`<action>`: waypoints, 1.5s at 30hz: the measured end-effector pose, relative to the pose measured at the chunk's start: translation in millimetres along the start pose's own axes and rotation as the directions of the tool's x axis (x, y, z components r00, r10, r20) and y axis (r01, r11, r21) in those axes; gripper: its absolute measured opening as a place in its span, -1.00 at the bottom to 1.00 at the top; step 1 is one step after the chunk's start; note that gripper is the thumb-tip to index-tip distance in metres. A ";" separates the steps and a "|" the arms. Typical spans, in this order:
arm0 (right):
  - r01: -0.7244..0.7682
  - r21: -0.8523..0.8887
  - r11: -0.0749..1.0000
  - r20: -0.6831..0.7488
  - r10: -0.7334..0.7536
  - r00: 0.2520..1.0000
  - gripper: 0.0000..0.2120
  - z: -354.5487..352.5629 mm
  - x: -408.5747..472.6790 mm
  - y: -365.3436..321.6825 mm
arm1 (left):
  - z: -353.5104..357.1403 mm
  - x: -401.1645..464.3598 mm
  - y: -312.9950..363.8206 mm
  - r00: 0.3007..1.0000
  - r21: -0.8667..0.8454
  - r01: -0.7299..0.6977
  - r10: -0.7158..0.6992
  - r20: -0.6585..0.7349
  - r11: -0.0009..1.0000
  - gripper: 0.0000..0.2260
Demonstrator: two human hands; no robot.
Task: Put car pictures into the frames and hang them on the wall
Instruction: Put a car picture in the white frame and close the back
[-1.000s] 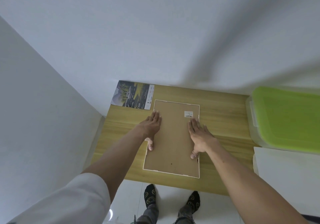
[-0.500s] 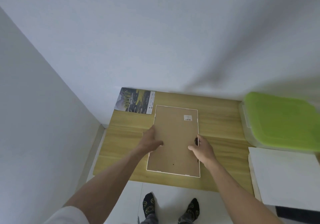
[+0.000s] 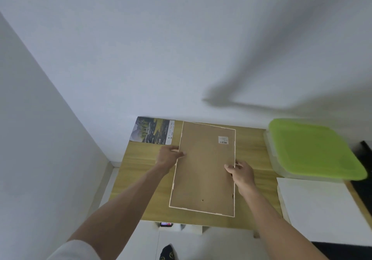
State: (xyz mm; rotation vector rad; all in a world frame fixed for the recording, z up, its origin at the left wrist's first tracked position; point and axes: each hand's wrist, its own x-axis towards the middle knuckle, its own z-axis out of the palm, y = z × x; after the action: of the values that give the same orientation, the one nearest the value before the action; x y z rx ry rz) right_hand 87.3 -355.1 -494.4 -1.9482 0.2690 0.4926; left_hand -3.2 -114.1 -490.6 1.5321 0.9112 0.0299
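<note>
Brown fibreboard backing is facing up as the frame (image 3: pixel 203 169) is lifting off the table (image 3: pixel 141 169), left hand (image 3: pixel 168 156) pinching its 9 o'clock edge, right hand (image 3: pixel 242 172) its 3 o'clock. The backing is possibly unlatched; tilting could spill it.

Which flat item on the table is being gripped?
The brown-backed frame, held by left hand and right hand; the car picture lies untouched.

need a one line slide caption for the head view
Both hands, left hand and right hand, grip the side edges of a face-down picture frame over a wooden table.
</note>
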 end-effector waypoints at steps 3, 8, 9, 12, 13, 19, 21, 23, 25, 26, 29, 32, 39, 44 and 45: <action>0.035 0.018 0.999 0.043 -0.036 0.998 -0.72 -16.3 1.7 -12.8 | -2.8 -12.5 23.6 0.998 0.040 -0.046 0.044 0.046 0.998 -0.87; 0.128 -0.014 0.992 0.108 -0.125 0.986 -0.63 -46.9 2.0 -41.3 | 2.0 -27.7 65.0 0.988 0.070 -0.153 0.151 0.037 0.986 -0.92; 0.155 -0.039 0.987 0.106 -0.151 0.983 -0.58 -53.0 -1.5 -49.8 | 5.7 -31.4 73.6 0.983 0.092 -0.182 0.182 0.008 0.979 -0.91; 0.282 -0.142 0.949 0.079 -0.273 0.959 -0.49 -69.9 -12.8 -79.8 | 22.2 -49.9 100.8 0.955 0.177 -0.274 0.289 -0.062 0.945 -0.79; 0.320 -0.143 0.936 0.082 -0.311 0.947 -0.49 -74.1 -17.3 -91.3 | 29.3 -56.7 109.9 0.941 0.214 -0.305 0.329 -0.086 0.928 -0.75; 0.519 -0.060 0.853 0.216 -0.496 0.841 -0.49 -89.5 -56.3 -168.4 | 83.6 -118.5 153.0 0.763 0.533 -0.474 0.629 -0.148 0.701 -0.80; 0.555 0.041 0.831 0.197 -0.551 0.811 -0.69 -97.0 -72.4 -191.6 | 103.8 -139.1 160.9 0.704 0.677 -0.458 0.700 -0.120 0.576 -0.82; 0.567 0.136 0.812 0.162 -0.583 0.796 -0.73 -106.8 -82.3 -206.2 | 121.5 -154.6 165.9 0.557 0.785 -0.455 0.822 -0.117 0.421 -0.83; 0.577 0.165 0.800 0.097 -0.595 0.798 -0.70 -119.6 -84.4 -212.5 | 135.8 -165.0 169.0 0.460 0.851 -0.444 0.886 -0.050 0.279 -0.71; 0.583 0.176 0.793 0.070 -0.601 0.796 -0.70 -127.7 -83.3 -214.6 | 140.5 -167.1 171.1 0.413 0.870 -0.436 0.910 -0.036 0.232 -0.70; 0.587 0.234 0.775 0.055 -0.614 0.788 -0.80 -154.4 -77.8 -222.2 | 148.4 -181.3 178.6 0.325 0.874 -0.470 0.945 0.041 0.123 -0.70; 0.616 0.272 0.739 0.042 -0.649 0.760 -0.79 -180.9 -72.3 -235.7 | 143.8 -188.7 192.2 0.278 0.831 -0.537 0.961 0.016 0.142 -0.55; 0.699 0.294 0.652 0.046 -0.740 0.671 -0.73 -228.4 -57.7 -283.6 | 80.3 -160.5 254.5 0.458 0.756 -0.490 0.866 -0.201 0.434 -0.37; 0.717 0.355 0.600 0.046 -0.777 0.628 -0.71 -240.7 -44.6 -325.0 | 44.0 -140.0 321.4 0.540 0.475 -0.669 0.813 -0.219 0.572 -0.39; 0.718 0.364 0.593 0.043 -0.781 0.623 -0.71 -241.4 -41.3 -333.7 | 39.1 -139.6 336.0 0.542 0.427 -0.704 0.818 -0.193 0.567 -0.43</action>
State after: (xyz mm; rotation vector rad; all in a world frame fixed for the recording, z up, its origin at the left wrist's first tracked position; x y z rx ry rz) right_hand 237.2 -437.3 -117.4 -1.4885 -0.5906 0.0504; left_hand 94.8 -187.6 -145.7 2.1786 0.4380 0.9106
